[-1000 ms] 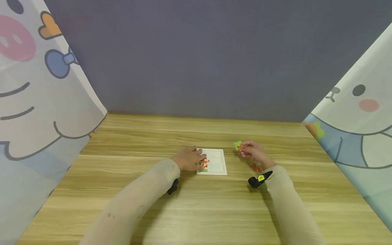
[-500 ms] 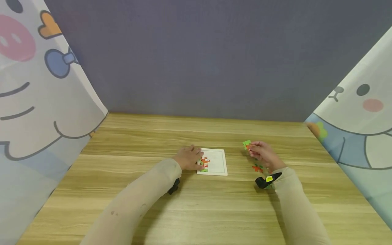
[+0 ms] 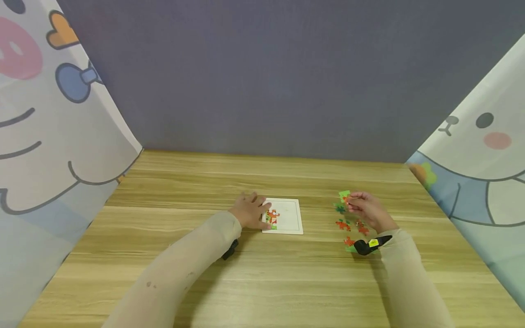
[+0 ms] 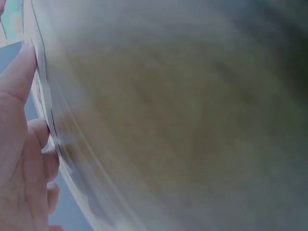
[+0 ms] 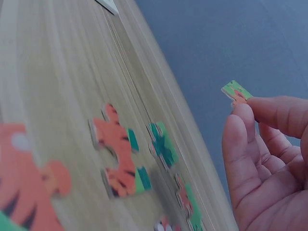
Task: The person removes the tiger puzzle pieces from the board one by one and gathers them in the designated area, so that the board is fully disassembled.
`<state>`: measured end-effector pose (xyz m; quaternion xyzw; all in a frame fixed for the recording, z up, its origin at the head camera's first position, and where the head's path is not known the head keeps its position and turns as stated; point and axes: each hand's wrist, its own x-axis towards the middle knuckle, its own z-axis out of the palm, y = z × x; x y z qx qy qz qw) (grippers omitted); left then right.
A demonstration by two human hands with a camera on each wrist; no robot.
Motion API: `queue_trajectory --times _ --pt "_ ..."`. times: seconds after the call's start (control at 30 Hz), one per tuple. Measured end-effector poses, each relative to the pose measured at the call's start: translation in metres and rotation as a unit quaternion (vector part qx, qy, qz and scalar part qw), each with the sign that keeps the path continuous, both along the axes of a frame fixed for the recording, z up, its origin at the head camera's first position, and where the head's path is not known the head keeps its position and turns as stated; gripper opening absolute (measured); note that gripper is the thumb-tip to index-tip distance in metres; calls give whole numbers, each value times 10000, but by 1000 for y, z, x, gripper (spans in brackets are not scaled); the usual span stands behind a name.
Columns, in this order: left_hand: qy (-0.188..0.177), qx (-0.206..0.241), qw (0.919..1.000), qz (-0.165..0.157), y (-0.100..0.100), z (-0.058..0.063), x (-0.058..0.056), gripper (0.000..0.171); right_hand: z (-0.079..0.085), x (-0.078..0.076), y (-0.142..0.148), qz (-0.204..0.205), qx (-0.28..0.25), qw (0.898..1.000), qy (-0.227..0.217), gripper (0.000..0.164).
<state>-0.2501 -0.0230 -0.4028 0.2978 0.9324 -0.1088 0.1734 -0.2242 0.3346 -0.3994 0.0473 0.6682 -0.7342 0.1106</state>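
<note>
My right hand (image 3: 369, 210) pinches a light green and orange jigsaw piece (image 5: 237, 91) between thumb and fingertips, held up off the table in the right wrist view. Below and beside that hand lie loose pieces: a dark green one (image 3: 340, 208), an orange one with black stripes (image 5: 120, 156), and others partly hidden by the hand and wrist camera. My left hand (image 3: 249, 212) rests at the left edge of a white puzzle tray (image 3: 291, 216), fingers spread, thumb near its lower left corner. Inside the tray, joined orange and green pieces (image 3: 273, 219) fill part of the left side.
The wood-grain table (image 3: 262, 282) runs back to a dark grey upright panel (image 3: 266, 82). Cartoon-printed cloths (image 3: 49, 136) flank the table on both sides. Black cameras (image 3: 362, 247) are strapped to both wrists.
My right hand has moved right with the pinched jigsaw piece, uncovering more loose pieces. My left hand's fingers have drawn back slightly, showing more of the joined pieces in the tray.
</note>
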Motion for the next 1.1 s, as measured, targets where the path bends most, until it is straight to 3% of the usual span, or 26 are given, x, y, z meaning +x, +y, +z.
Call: queue_trajectory --times 0.27,0.73,1.1 --pt "127 -88 9999 -11 0 0 3 80 1 6 13 -101 -191 9998 -54 21" --pt "86 10 9999 81 -1 1 5 79 -2 14 39 -223 -439 9988 44 23" --pt "-27 -38 9999 152 1 -1 3 79 -7 17 62 -397 67 9991 -130 20"
